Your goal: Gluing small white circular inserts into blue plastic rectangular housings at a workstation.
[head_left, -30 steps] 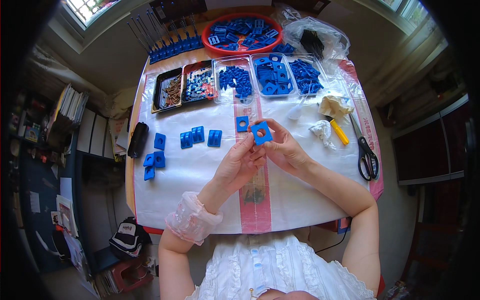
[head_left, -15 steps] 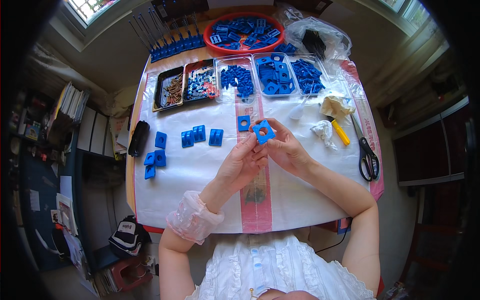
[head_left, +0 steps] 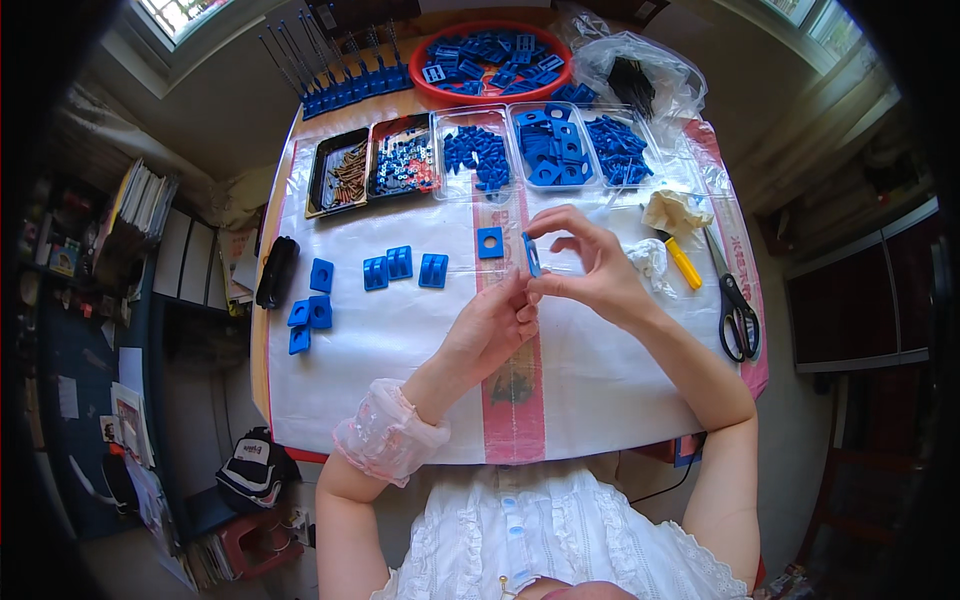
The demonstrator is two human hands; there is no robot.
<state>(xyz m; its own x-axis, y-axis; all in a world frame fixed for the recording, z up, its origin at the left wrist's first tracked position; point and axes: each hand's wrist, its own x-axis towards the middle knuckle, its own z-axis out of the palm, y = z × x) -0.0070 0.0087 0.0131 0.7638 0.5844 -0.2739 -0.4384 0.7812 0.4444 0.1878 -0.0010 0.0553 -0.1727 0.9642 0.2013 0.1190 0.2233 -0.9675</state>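
My right hand (head_left: 607,277) pinches a blue square plate with a round hole (head_left: 532,255) between thumb and fingers, turned almost edge-on. Just below it, my left hand (head_left: 490,322) has its fingers curled together; whatever they hold, if anything, is hidden. Beyond my left fingers another blue holed plate (head_left: 489,243) lies flat on the white covering. To the left sit several ridged blue blocks (head_left: 400,262), and farther left a small group of blue square pieces (head_left: 320,311).
Along the back stand black trays of screws (head_left: 345,175) and nuts (head_left: 403,160), and clear boxes of blue parts (head_left: 552,150). Behind them is a red basin (head_left: 420,86). Scissors (head_left: 738,320), a yellow-handled tool (head_left: 683,264) and crumpled tissue (head_left: 650,265) lie right; a black case (head_left: 277,273) lies left.
The plate has turned from showing its face to nearly edge-on. My right hand has opened out around it and shifted right, while my left fingers have come off it and dropped slightly.
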